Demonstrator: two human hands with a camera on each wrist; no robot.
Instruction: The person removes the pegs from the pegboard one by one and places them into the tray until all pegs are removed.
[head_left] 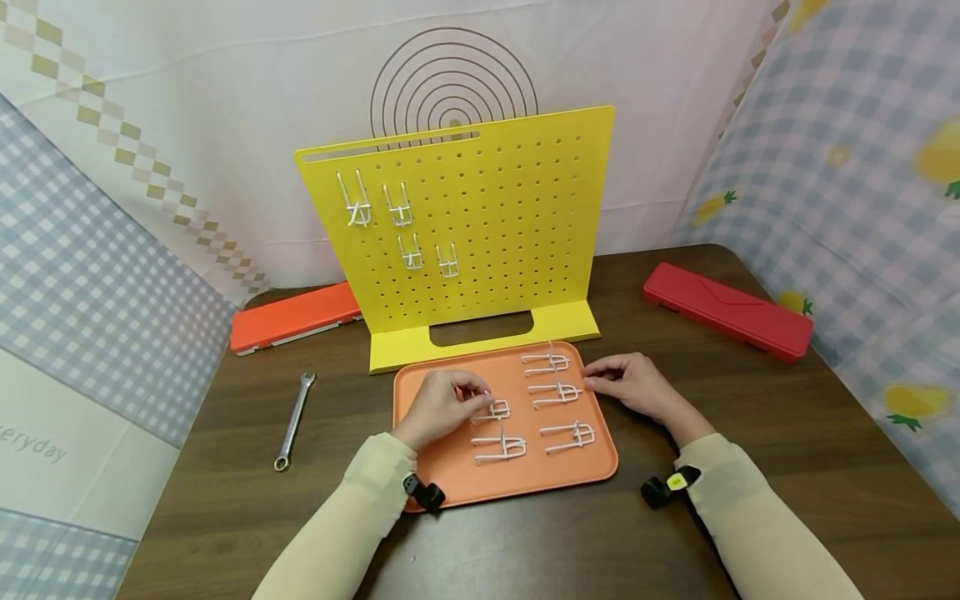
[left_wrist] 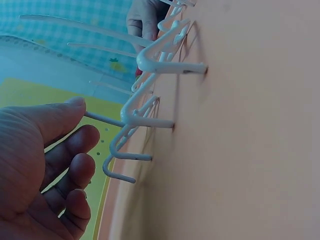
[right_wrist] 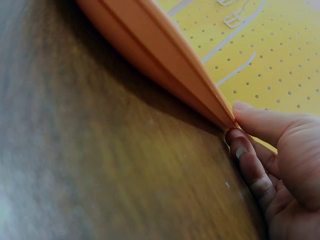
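Note:
Over the orange tray [head_left: 517,479], my left hand [head_left: 442,406] pinches a white wire pegboard hook [head_left: 501,409] by its upright prong. In the left wrist view, the thumb and forefinger meet at that prong [left_wrist: 102,119], while the other fingers curl loosely below. Another white double hook [head_left: 501,448] lies just nearer to me. Three more, including one hook [head_left: 577,436], lie along the tray's right half. My right hand [head_left: 633,383] grips the tray's right rim between thumb and fingers; the right wrist view shows the tray edge [right_wrist: 145,40] between them.
A yellow pegboard [head_left: 517,225] stands behind the tray, with several white hooks [head_left: 448,265] hung at its left. A wrench [head_left: 295,421] lies at left. An orange case [head_left: 292,317] and a red case [head_left: 727,308] lie at either side of the board.

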